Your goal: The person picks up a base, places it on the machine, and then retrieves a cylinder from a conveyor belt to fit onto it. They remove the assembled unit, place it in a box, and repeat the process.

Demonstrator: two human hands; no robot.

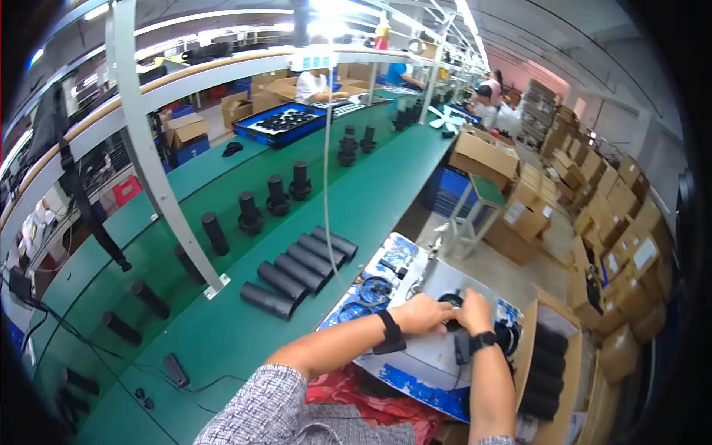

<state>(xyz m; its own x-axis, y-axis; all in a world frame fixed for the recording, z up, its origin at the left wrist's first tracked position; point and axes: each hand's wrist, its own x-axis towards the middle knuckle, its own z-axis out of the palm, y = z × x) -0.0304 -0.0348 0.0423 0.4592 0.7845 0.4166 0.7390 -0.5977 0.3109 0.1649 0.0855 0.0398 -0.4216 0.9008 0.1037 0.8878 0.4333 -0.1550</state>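
Both hands meet over a light grey metal plate (426,348) on a small blue-and-white work table. My left hand (421,314), with a black band on its wrist, has its fingers curled at the near left edge of a black round part (450,300). From the other side my right hand (473,311), wearing a black wristband, closes on the same part. Fingers cover much of it, so its exact kind cannot be made out. A small dark block (462,347) sits just below the hands. Coiled black cables (377,288) lie left of the plate.
A green bench (378,215) runs along the left, bearing a row of black tubes (285,273) and upright black cylinders (276,194). At right an open carton (569,334) holds black cylinders. A metal post (159,163) rises from the bench. People work farther back; stacked cartons (623,252) line the right.
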